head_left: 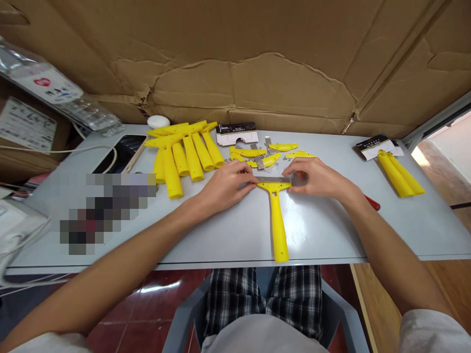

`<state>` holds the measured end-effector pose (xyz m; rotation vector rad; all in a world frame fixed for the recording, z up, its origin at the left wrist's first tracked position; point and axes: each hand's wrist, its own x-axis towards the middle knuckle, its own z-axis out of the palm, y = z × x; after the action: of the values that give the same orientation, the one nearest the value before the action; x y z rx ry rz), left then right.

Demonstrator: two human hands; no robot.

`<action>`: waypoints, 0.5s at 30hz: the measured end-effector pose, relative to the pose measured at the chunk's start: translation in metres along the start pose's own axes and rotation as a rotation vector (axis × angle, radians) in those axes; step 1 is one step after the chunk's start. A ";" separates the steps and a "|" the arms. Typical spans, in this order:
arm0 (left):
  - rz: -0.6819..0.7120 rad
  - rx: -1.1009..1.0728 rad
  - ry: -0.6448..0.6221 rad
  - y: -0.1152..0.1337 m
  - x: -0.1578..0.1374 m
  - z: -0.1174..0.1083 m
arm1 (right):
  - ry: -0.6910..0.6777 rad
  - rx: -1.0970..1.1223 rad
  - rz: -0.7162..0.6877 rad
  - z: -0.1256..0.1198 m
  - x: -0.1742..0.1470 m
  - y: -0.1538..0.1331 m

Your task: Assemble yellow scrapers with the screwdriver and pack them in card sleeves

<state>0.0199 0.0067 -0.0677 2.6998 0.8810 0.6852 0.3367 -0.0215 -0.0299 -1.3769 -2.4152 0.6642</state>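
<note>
A yellow plastic scraper handle point(278, 225) lies on the table in front of me, its wide head pointing away. Across that head rests a thin metal blade point(273, 180). My left hand point(233, 181) has thumb and forefinger pressed together at the blade's left end. At the right end, the curled thumb and forefinger of my right hand point(312, 179) bracket the blade and the head's corner. Something small and red point(302, 175) shows behind the right fingers; its kind is unclear. Beyond the hands lie loose yellow clamp pieces point(270, 160), more blades point(267, 144) and tiny screws.
Several yellow scraper handles point(187, 154) are piled at left, near a phone point(123, 153). Black-and-white packaging point(237, 134) stands at the back. Two yellow handles point(399, 174) with a card lie at right. A red handle point(372, 202) pokes out by my right forearm. Cardboard point(235, 59) walls the back.
</note>
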 end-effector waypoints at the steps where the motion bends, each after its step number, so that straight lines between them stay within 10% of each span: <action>1: -0.002 -0.005 -0.002 0.000 0.000 0.000 | 0.003 0.000 0.002 0.000 0.000 0.001; 15: -0.100 0.029 -0.115 -0.002 0.001 0.002 | 0.018 0.041 -0.053 0.001 0.000 0.008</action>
<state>0.0204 0.0091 -0.0697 2.6682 0.9956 0.4944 0.3423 -0.0179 -0.0349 -1.2927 -2.4014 0.6808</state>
